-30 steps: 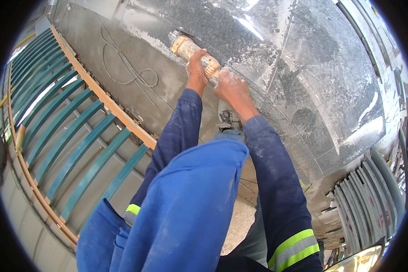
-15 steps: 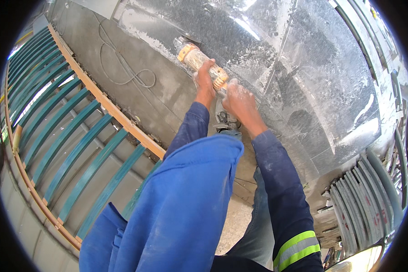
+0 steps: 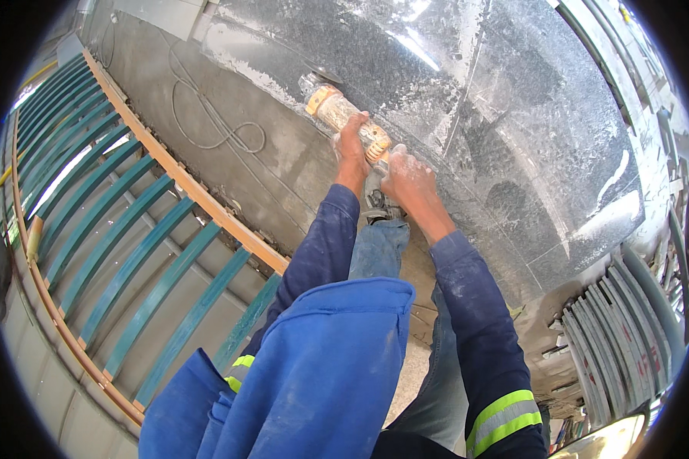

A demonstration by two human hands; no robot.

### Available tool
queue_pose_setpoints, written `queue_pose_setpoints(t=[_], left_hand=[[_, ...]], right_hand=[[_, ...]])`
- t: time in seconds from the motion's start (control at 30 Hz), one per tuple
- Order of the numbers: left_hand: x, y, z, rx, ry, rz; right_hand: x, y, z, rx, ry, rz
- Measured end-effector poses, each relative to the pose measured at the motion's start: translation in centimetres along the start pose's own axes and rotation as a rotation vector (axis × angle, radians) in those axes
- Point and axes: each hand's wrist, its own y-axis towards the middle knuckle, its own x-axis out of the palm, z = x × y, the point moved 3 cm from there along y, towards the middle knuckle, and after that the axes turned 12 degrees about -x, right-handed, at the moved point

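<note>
A dusty yellow angle grinder (image 3: 343, 115) lies slantwise across the near left edge of a dark grey stone slab (image 3: 528, 130). Its disc (image 3: 323, 73) is at the far end, by the slab's edge; whether it touches the stone I cannot tell. My left hand (image 3: 351, 153) is wrapped round the rear half of the grinder's body. At the tail end, my right hand (image 3: 411, 182) is closed on the grinder, its fingers partly hidden. Pale dust coats both hands and smears the slab's surface.
Left of me runs a long wooden rack (image 3: 195, 199) with teal slats. A loose cable (image 3: 214, 122) loops over the concrete floor. Several thin slabs (image 3: 605, 340) stand on edge at lower right. My blue head cloth (image 3: 314, 367) hangs across the lower middle.
The grinder and both hands sit slightly lower and farther right in the picture. The head cloth has dropped a little, showing more of my left sleeve and a trouser leg.
</note>
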Motion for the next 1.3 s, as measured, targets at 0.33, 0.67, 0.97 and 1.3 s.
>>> queue_pose_setpoints(t=[0.33,0.67,0.97,1.3], left_hand=[[0.6,1.9,3.4,0.063,0.023,-0.036],[0.6,-1.1,-0.6,0.008,0.005,-0.012],[0.6,1.5,1.7,0.053,0.013,-0.02],[0.5,-1.1,-0.8,-0.018,-0.006,-0.017]], right_hand=[[0.5,3.5,-0.6,-0.1,-0.056,0.093],[-0.5,-0.6,0.2,-0.007,-0.036,-0.003],[0.6,2.4,0.5,-0.093,-0.013,0.087],[-0.4,-1.2,0.5,-0.015,-0.01,0.019]])
